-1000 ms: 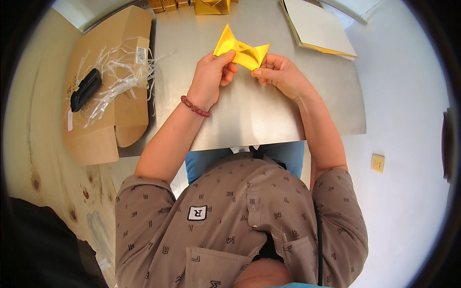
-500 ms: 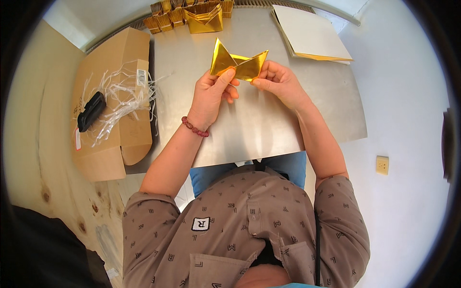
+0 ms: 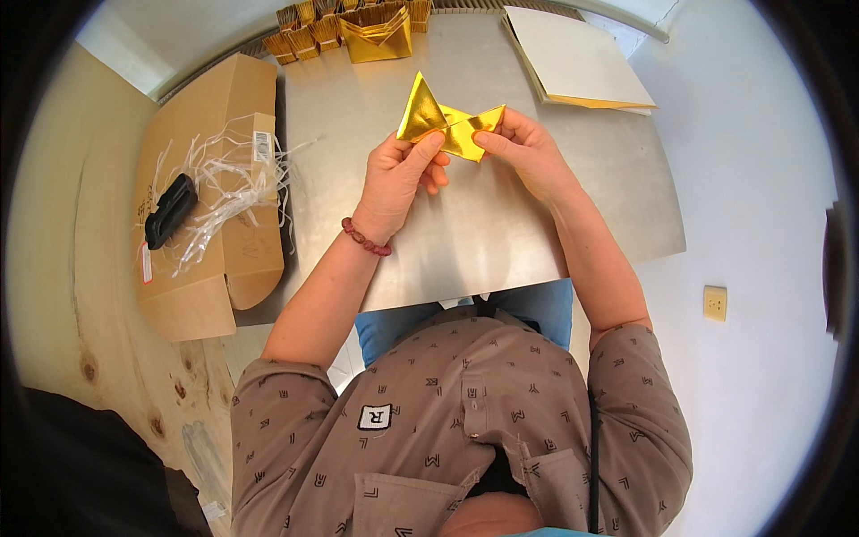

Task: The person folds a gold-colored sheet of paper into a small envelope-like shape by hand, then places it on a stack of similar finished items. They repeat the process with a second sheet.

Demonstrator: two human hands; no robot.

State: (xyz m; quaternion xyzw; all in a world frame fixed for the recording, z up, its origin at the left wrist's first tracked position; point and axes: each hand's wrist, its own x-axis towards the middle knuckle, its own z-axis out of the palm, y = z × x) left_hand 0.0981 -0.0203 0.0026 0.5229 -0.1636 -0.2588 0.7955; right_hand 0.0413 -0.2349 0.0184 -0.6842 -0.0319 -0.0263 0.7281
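A sheet of shiny gold foil paper (image 3: 462, 134), partly folded, is held above the metal table between both hands. One pointed flap stands up at its left, and a smaller one lies over at its right. My left hand (image 3: 404, 167) pinches the lower left part, thumb on top near the centre crease. On the right side, my right hand (image 3: 526, 152) grips the right flap with the thumb pressed on its face. The fingers behind the paper are partly hidden.
Folded gold pieces (image 3: 376, 38) and bundled stacks (image 3: 304, 38) stand at the table's back left. White-topped sheets (image 3: 582, 55) lie at the back right. An open cardboard box (image 3: 242, 259) at the left carries white plastic straps (image 3: 219, 192) and a black object (image 3: 171, 211). The metal table (image 3: 429, 242) ends before my waist.
The paper's right flap has been pressed lower and inward, with my right thumb moved onto it. The whole piece is tilted, its left point shifted slightly right.
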